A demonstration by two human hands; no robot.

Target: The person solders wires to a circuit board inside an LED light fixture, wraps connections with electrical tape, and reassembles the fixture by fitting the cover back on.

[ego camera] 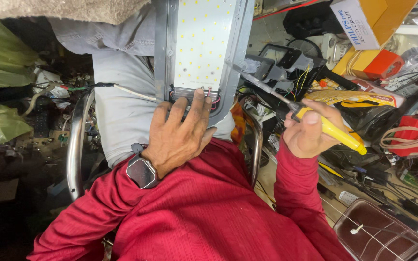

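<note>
The light panel (201, 48), a long grey metal housing with a white board of small yellow dots set in it, lay across the person's lap, running from the near middle of the scene to the far edge. The left hand (180, 133) lay flat on its near end, fingers spread and pressing down just over a small bunch of red and dark wires (212, 96), and a watch (142, 171) sat on that wrist. The right hand (310, 130) was closed around the yellow handle of a screwdriver (315, 121), held to the right of the panel and clear of it, its thin shaft pointing far-left toward the housing's right rim.

The housing looked stiff and fairly heavy, so it probably needed no gentle grip on its frame. The bare metal side rails seemed the safest place to hold; smooth metal on cloth might slide, which a flat palm would check. The white board and its dots looked easy to scratch or crack, and the wires at the near end thin enough to pull loose, so fingers were best kept off both. The screwdriver seemed light and rigid, with a handle easy to grip
</note>
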